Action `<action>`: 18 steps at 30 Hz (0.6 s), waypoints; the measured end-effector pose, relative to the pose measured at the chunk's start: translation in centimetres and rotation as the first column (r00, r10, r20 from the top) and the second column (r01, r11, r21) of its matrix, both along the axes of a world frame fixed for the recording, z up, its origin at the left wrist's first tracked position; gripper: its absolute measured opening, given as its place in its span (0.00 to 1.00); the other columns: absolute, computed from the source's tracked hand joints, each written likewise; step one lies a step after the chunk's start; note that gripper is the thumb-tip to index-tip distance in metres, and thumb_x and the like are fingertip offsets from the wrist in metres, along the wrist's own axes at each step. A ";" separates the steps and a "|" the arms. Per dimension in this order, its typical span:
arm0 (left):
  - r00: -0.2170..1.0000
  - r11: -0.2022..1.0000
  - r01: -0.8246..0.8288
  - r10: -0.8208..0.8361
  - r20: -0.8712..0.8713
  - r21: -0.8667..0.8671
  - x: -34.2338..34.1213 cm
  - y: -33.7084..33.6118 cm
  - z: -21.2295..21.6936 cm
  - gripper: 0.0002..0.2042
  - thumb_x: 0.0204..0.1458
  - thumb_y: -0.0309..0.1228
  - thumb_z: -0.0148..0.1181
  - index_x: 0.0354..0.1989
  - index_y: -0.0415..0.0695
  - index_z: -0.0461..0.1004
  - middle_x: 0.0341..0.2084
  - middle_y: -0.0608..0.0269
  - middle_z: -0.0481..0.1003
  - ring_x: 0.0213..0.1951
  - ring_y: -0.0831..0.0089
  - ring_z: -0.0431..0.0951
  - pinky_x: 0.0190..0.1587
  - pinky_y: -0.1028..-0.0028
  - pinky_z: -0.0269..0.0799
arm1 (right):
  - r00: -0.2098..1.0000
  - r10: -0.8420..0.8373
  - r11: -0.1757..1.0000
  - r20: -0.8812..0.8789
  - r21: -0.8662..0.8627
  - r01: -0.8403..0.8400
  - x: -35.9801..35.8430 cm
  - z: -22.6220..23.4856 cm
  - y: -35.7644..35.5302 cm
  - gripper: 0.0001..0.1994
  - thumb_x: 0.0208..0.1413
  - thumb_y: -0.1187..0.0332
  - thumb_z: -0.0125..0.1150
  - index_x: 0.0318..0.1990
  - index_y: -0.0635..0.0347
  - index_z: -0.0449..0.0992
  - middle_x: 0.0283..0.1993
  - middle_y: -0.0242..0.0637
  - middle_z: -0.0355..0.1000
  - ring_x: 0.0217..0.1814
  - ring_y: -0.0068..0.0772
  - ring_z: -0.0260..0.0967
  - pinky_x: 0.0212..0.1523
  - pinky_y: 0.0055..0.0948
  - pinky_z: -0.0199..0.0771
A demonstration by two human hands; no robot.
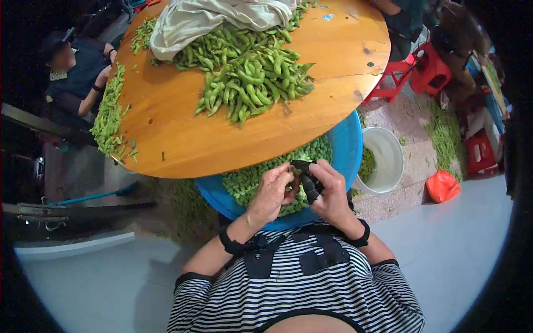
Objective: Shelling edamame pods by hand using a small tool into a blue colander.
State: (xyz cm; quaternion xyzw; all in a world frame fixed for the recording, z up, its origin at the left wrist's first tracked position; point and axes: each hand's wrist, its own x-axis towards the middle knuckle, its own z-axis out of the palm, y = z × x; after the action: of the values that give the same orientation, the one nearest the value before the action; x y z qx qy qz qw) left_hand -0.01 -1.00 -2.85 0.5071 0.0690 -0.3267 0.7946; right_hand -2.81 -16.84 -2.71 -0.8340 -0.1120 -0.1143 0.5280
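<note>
Both my hands meet over a blue basin (351, 145) filled with green bean pods (249, 180). My right hand (335, 194) grips black scissors (308, 181), whose blades point toward my left hand. With its fingers curled, my left hand (271, 193) pinches a small bean pod (292, 176) at the blades; the pod is mostly hidden. A round wooden table (183, 130) stands just beyond the basin, bearing a big heap of green pods (250, 77).
A pale cloth (205, 19) lies over the far pods. More pods (108, 114) line the table's left rim, where another person (78, 72) sits. To the right are a white bucket (383, 158), an orange bag (442, 186) and red stools (428, 69).
</note>
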 end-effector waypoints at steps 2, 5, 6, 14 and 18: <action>1.000 1.000 -0.004 0.004 -0.005 -0.011 0.0 0.0 -0.1 0.07 0.58 0.28 0.42 0.36 0.43 0.67 0.22 0.69 0.66 0.19 0.85 0.59 0.17 0.84 0.50 | 1.000 -0.005 1.000 0.009 -0.026 0.005 0.0 -0.1 0.0 0.17 0.35 0.82 0.56 0.39 0.66 0.70 0.29 0.46 0.60 0.30 0.51 0.64 0.29 0.37 0.65; 0.999 0.999 -0.038 0.040 -0.036 0.039 -0.2 -0.3 0.3 0.06 0.58 0.29 0.42 0.37 0.44 0.67 0.21 0.70 0.65 0.20 0.85 0.60 0.18 0.85 0.52 | 0.998 -0.017 1.000 0.060 -0.015 0.018 0.0 -0.2 0.3 0.15 0.38 0.81 0.56 0.39 0.66 0.71 0.27 0.44 0.59 0.27 0.45 0.61 0.26 0.34 0.61; 0.997 0.996 -0.054 0.057 -0.050 0.066 -0.2 -0.3 0.4 0.06 0.58 0.29 0.42 0.37 0.44 0.67 0.21 0.71 0.65 0.20 0.85 0.60 0.19 0.85 0.53 | 0.996 -0.022 1.000 0.082 -0.003 0.022 0.1 -0.2 0.4 0.14 0.40 0.81 0.56 0.38 0.67 0.71 0.26 0.43 0.58 0.26 0.43 0.60 0.25 0.33 0.59; 0.999 0.999 0.050 -0.050 -0.001 -0.001 -0.1 0.5 -1.4 0.07 0.57 0.28 0.44 0.40 0.43 0.67 0.25 0.72 0.68 0.24 0.82 0.66 0.27 0.80 0.63 | 1.000 -0.015 1.000 0.004 -0.003 0.015 -0.2 -0.2 0.1 0.16 0.37 0.82 0.56 0.39 0.67 0.71 0.28 0.44 0.60 0.28 0.46 0.63 0.27 0.35 0.63; 0.998 0.997 0.056 -0.057 -0.012 -0.057 -0.1 0.7 -1.9 0.09 0.56 0.27 0.44 0.42 0.42 0.68 0.24 0.70 0.70 0.24 0.82 0.68 0.28 0.80 0.64 | 1.000 -0.004 1.000 0.004 -0.005 0.004 -0.1 0.1 -0.1 0.17 0.35 0.83 0.56 0.38 0.68 0.71 0.29 0.45 0.61 0.29 0.49 0.64 0.28 0.35 0.64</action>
State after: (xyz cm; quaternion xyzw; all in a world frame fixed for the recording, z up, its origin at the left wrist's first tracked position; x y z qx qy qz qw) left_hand -0.09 -0.30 -4.79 0.4839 0.0507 -0.3542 0.7987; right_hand -2.87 -16.90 -2.65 -0.8354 -0.1116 -0.1170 0.5254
